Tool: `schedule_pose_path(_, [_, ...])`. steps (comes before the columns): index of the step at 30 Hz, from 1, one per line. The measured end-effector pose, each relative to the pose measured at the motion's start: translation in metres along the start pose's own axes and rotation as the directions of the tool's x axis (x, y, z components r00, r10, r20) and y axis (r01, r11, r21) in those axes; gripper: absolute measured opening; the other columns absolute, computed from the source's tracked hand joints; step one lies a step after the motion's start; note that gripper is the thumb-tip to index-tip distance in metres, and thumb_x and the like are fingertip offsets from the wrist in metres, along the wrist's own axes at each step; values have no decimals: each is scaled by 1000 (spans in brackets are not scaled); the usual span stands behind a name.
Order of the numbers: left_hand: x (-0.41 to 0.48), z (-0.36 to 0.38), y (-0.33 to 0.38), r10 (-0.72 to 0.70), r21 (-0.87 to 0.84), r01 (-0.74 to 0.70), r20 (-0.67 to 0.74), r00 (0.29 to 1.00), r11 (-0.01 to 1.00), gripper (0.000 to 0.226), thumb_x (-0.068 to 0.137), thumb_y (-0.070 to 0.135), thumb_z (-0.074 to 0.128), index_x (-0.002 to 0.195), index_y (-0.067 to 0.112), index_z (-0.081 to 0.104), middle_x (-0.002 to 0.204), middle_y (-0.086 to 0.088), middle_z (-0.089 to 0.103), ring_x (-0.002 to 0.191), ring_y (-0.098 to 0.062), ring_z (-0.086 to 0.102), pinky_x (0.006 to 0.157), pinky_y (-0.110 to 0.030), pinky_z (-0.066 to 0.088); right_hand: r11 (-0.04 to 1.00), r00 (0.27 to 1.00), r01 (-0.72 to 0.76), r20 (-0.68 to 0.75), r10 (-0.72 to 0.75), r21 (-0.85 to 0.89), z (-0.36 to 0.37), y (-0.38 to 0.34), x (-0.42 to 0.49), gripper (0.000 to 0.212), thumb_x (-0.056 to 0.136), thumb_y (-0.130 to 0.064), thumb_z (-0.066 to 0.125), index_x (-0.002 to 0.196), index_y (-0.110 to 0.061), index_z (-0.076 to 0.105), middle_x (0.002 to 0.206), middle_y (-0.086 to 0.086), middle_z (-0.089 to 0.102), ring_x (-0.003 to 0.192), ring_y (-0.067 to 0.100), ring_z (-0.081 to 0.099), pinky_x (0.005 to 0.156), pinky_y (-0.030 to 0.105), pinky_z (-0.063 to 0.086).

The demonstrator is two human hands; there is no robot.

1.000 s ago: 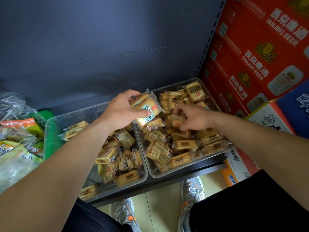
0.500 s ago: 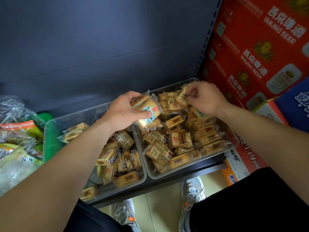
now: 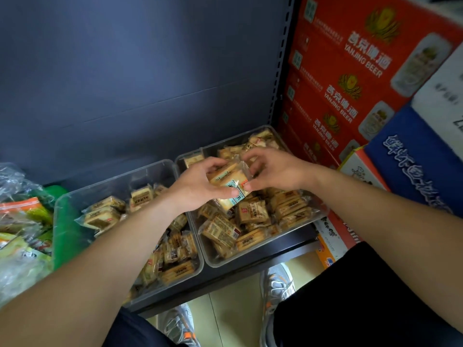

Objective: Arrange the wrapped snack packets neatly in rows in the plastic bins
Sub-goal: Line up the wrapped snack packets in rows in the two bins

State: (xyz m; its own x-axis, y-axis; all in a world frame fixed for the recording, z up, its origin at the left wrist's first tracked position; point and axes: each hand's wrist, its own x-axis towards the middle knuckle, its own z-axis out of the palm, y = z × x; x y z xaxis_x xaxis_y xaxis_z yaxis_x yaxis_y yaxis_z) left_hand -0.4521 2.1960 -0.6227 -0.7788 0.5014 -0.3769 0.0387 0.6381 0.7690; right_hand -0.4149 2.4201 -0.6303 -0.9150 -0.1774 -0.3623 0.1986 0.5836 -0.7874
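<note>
Head view: my two hands meet, left hand [image 3: 198, 186] and right hand [image 3: 278, 171] both pinching one small stack of snack packets [image 3: 230, 181] above the right bin [image 3: 250, 260]. Two clear bins stand side by side on the shelf [image 3: 288, 242]; the left bin [image 3: 140, 176] also holds loose packets [image 3: 100, 219].

tan snack packets [image 3: 251, 212] in clear bins [image 3: 75, 196], red beer cartons [image 3: 350, 78], dark blue-grey shelf back [image 3: 150, 71]

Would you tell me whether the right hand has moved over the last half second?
Yes: the right hand has left the right bin's far end and come leftward to the packets the left hand holds.
</note>
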Motion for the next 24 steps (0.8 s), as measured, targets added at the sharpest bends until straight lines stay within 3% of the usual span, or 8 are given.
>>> schedule_pose_path(3, [-5, 2, 5, 8, -53, -8, -7, 1000, 999, 92, 56, 61, 85, 138, 29, 57, 125, 10, 65, 115, -10, 63, 106, -41, 49, 994, 999, -3, -35, 7, 108, -2, 6, -4, 64, 78, -18, 87, 133, -25, 54, 109, 0, 69, 93, 14, 70, 92, 38, 57])
schedule_pose_path(5, [-6, 0, 3, -1, -150, -1, -18, 1000, 989, 71, 71, 63, 77, 132, 32, 60, 124, 9, 68, 116, -11, 64, 106, -44, 49, 988, 999, 5, -48, 3, 157, -2, 6, -6, 52, 82, -10, 83, 126, -23, 59, 110, 2, 68, 94, 17, 71, 90, 40, 59])
schedule_pose_path(7, [-5, -1, 1, -12, -256, 6, -24, 1000, 967, 42, 90, 41, 70, 129, 28, 62, 122, 3, 70, 113, -15, 67, 105, -47, 51, 981, 998, 12, -66, 1, 193, -4, 2, -7, 42, 83, -7, 81, 119, -20, 63, 108, 2, 67, 97, 17, 71, 81, 34, 61])
schedule_pose_path(9, [-3, -2, -1, -27, -291, 17, -30, 999, 957, 37, 97, 19, 65, 134, 22, 61, 121, 1, 70, 111, -15, 69, 102, -47, 54, 975, 996, 31, -87, -12, 220, -7, -1, -8, 35, 83, -7, 80, 114, -16, 67, 109, 4, 68, 97, 16, 70, 72, 25, 59])
schedule_pose_path(14, [-1, -12, -3, -31, -366, 16, -37, 999, 931, 26, 100, 12, 61, 122, 24, 66, 114, -2, 75, 108, -17, 71, 97, -48, 57, 975, 992, 36, -124, -8, 221, -22, 6, -9, 17, 81, -5, 81, 96, -11, 73, 104, 8, 72, 95, 16, 71, 71, 20, 56])
schedule_pose_path(20, [4, -10, -4, -31, -419, 15, -32, 999, 908, 26, 101, 12, 59, 125, 20, 65, 117, -7, 74, 110, -22, 71, 98, -51, 56, 923, 994, -5, -102, 48, 386, -27, 12, -9, 17, 85, -1, 75, 100, 2, 68, 99, 10, 73, 91, 18, 75, 72, 22, 59])
schedule_pose_path(22, [5, -8, -2, -27, -440, 18, -14, 1000, 898, 30, 99, 24, 62, 129, 19, 63, 121, -6, 72, 112, -21, 69, 99, -52, 55, 899, 995, 1, -90, 42, 438, -23, 9, -7, 13, 85, -1, 74, 95, -1, 67, 96, 9, 73, 89, 16, 75, 72, 22, 59])
schedule_pose_path(24, [4, -4, 2, -24, -425, 23, 3, 1000, 905, 52, 87, 44, 74, 131, 20, 62, 121, -2, 72, 112, -18, 69, 100, -49, 55, 880, 995, 4, -88, 42, 476, -16, 2, -5, 12, 85, -1, 75, 93, -3, 66, 95, 10, 72, 86, 16, 75, 72, 22, 59])
